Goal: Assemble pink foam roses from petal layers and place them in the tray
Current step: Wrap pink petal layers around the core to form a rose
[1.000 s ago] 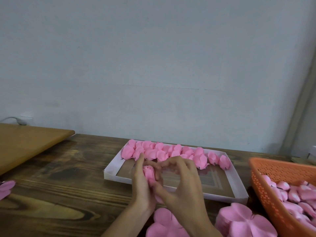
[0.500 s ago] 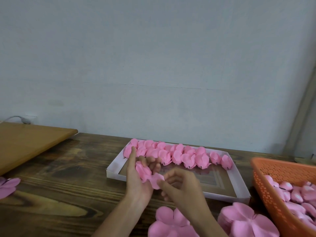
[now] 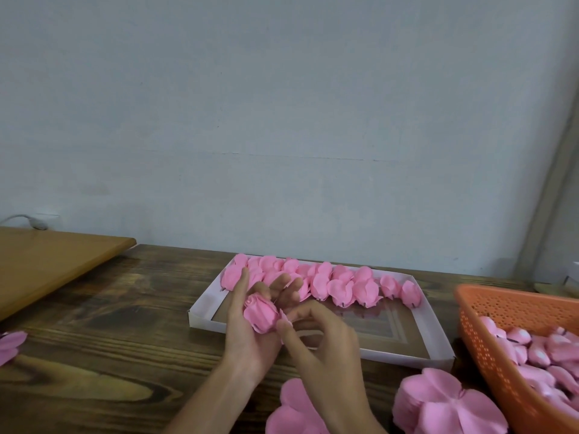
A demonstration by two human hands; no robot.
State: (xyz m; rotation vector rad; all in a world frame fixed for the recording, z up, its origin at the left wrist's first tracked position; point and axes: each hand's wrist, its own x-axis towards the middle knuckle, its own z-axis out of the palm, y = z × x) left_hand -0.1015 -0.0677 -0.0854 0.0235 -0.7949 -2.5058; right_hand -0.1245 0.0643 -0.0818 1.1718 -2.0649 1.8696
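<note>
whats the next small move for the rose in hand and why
Probably wrap the loose petal onto the rose: the right hand pinches it at the rose's side, standing off, while the left hand holds the rose.

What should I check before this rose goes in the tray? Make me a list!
1. Rose held in the left hand: ok.
2. Right hand pinching the rose's outer petal: ok.
3. All petals wrapped snug: cannot tell, the right hand hides that side.
4. Tray has bare room in front of the row of roses: ok.
5. Hands close to the tray: ok, they are above its near left corner.
6. Stack of petal layers ready for the next one: ok.
</note>
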